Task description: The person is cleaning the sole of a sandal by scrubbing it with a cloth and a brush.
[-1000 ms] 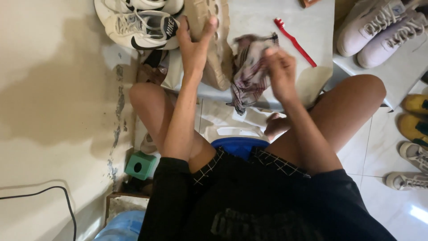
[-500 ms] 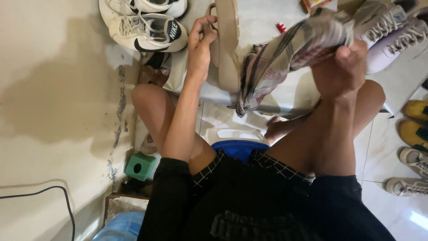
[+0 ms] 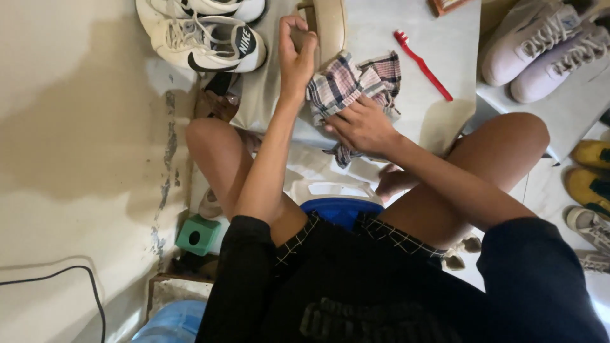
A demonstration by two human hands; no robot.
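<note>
Gripping a beige shoe (image 3: 330, 25) in closed left hand (image 3: 296, 54), right hand (image 3: 362, 124) fingers pressing flat on plaid cloth (image 3: 359, 79)

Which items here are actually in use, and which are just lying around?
In use: beige shoe gripped by left hand; plaid cloth under right hand.

Lying about: red toothbrush, white sneakers, pale sneakers, yellow shoes, green block.

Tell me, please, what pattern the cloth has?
The cloth is plaid, reddish and white with dark lines; head view.
</note>
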